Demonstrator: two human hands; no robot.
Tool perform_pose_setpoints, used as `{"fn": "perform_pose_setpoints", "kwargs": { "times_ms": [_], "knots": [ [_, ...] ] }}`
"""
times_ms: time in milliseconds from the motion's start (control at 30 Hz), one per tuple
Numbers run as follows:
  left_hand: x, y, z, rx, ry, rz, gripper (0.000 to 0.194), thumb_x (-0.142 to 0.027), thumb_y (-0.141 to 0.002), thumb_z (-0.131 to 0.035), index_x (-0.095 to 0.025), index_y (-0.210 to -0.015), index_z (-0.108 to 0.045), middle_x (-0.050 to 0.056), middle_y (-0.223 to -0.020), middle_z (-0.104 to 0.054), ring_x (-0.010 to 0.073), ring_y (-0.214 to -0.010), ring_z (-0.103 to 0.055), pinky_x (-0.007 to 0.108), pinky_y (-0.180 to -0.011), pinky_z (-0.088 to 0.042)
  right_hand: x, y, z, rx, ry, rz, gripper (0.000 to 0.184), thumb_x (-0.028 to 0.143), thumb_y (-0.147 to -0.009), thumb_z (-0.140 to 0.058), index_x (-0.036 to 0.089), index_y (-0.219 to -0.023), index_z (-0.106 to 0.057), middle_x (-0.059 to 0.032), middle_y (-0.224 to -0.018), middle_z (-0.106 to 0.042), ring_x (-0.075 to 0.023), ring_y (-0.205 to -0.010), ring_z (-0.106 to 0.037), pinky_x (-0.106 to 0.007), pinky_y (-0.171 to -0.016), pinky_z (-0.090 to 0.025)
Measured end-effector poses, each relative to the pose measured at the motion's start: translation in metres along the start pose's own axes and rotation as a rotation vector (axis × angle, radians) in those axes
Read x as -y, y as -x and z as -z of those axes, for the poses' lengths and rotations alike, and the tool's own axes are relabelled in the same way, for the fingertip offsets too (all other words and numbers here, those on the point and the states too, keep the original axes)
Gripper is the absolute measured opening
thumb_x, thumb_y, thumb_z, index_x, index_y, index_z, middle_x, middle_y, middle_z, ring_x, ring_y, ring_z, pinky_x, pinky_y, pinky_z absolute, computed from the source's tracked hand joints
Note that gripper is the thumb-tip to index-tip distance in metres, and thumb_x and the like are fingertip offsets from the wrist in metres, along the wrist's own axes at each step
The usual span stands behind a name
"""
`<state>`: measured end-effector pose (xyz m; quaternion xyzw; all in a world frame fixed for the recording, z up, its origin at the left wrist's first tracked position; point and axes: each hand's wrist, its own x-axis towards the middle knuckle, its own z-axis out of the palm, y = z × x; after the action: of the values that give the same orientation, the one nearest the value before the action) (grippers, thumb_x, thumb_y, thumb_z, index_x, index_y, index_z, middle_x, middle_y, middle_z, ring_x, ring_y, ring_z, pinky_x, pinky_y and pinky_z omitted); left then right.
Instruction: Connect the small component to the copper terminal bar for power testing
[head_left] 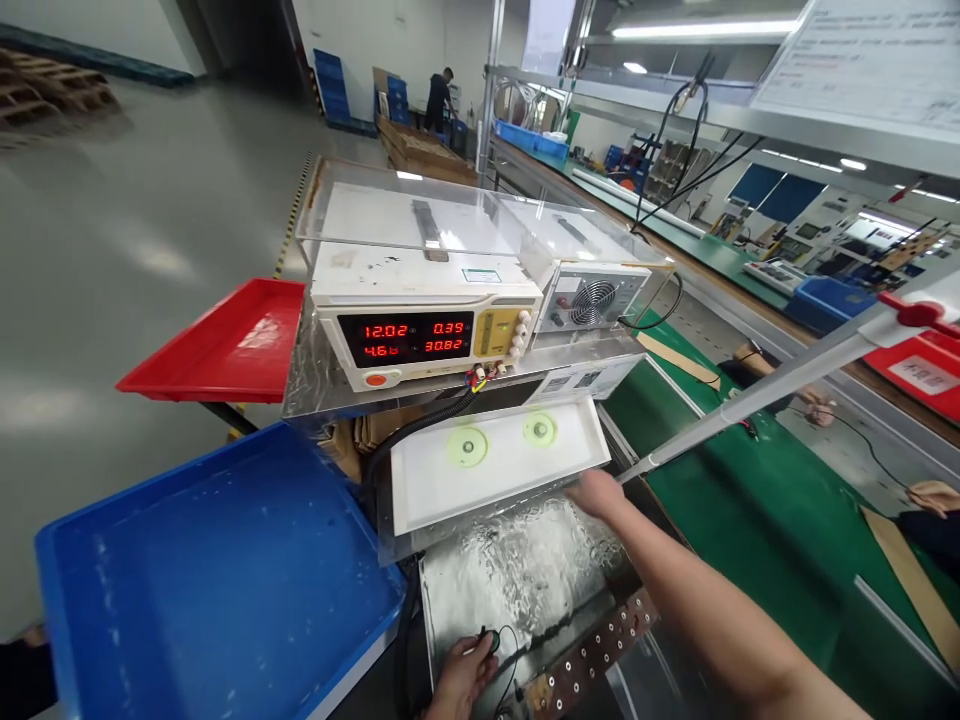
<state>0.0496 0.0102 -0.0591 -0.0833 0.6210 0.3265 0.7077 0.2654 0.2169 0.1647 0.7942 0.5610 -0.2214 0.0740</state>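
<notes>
At the front edge of a water-filled tank, my left hand is closed on a small black round part. A thin black wire runs from that part toward the front. My right hand reaches over the tank's far right corner with its fingers curled, and what they hold, if anything, is hidden. Just behind it lies a white tray with two pale yellow-green discs, each with a metal centre. A brown strip with rows of metal contacts crosses the tank's front right.
Above the tray stands a power supply with red digits, under a clear cover. A blue tray and a red tray are to the left. A white pole slants across the right, before a green bench with other people's hands.
</notes>
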Motion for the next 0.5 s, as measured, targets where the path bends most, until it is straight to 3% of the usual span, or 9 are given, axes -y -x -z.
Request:
{"fn": "perform_pose_setpoints", "kwargs": {
  "times_ms": [67, 133, 200, 267, 367, 500],
  "knots": [
    [0.001, -0.002, 0.001, 0.000, -0.004, -0.006, 0.029, -0.006, -0.078, -0.078, -0.018, -0.071, -0.052, 0.001, -0.054, -0.064, 0.0146, -0.046, -0.063, 0.019, -0.046, -0.049, 0.018, 0.002, 0.040, -0.169, 0.003, 0.075, 0.040, 0.043, -0.093, -0.061, 0.012, -0.117, -0.067, -0.0202, -0.115, -0.068, -0.0334, -0.115, -0.062, -0.039, -0.094, -0.045],
    [0.002, -0.004, 0.002, 0.004, -0.014, -0.009, 0.033, -0.006, -0.071, -0.084, -0.018, -0.071, -0.053, 0.000, -0.054, -0.063, 0.0150, -0.046, -0.063, 0.019, -0.045, -0.049, 0.043, 0.005, 0.081, -0.381, -0.050, 0.219, 0.040, 0.041, -0.099, -0.049, 0.016, -0.126, -0.063, -0.0148, -0.114, -0.070, -0.0272, -0.112, -0.062, -0.035, -0.094, -0.043],
    [0.003, -0.006, 0.003, 0.012, -0.027, -0.014, 0.036, -0.006, -0.066, -0.087, -0.018, -0.069, -0.053, -0.001, -0.053, -0.062, 0.0154, -0.047, -0.063, 0.019, -0.046, -0.049, 0.073, 0.009, 0.120, -0.627, -0.164, 0.420, 0.034, 0.040, -0.097, -0.051, 0.017, -0.113, -0.069, -0.0094, -0.096, -0.072, -0.0233, -0.094, -0.066, -0.031, -0.085, -0.044],
    [0.003, -0.007, 0.004, 0.019, -0.038, -0.022, 0.037, -0.007, -0.065, -0.088, -0.018, -0.067, -0.052, -0.002, -0.052, -0.061, 0.0152, -0.047, -0.063, 0.020, -0.046, -0.048, 0.104, 0.014, 0.151, -0.780, -0.281, 0.564, 0.028, 0.038, -0.094, -0.056, 0.017, -0.100, -0.073, -0.0045, -0.079, -0.070, -0.0194, -0.076, -0.064, -0.029, -0.076, -0.044],
    [0.003, -0.009, 0.005, 0.028, -0.041, -0.036, 0.035, -0.008, -0.068, -0.086, -0.018, -0.067, -0.052, -0.001, -0.052, -0.062, 0.0145, -0.046, -0.061, 0.019, -0.045, -0.046, 0.143, 0.020, 0.176, -0.850, -0.389, 0.661, 0.023, 0.034, -0.091, -0.059, 0.016, -0.090, -0.073, -0.0006, -0.066, -0.065, -0.0153, -0.064, -0.059, -0.026, -0.068, -0.040],
    [0.004, -0.011, 0.005, 0.045, -0.039, -0.054, 0.035, -0.011, -0.064, -0.089, -0.018, -0.067, -0.054, 0.000, -0.052, -0.061, 0.0142, -0.045, -0.060, 0.019, -0.043, -0.044, 0.168, 0.026, 0.179, -0.842, -0.398, 0.683, 0.026, 0.037, -0.091, -0.061, 0.016, -0.083, -0.073, -0.0008, -0.064, -0.064, -0.0149, -0.063, -0.057, -0.026, -0.063, -0.037]
  ]
}}
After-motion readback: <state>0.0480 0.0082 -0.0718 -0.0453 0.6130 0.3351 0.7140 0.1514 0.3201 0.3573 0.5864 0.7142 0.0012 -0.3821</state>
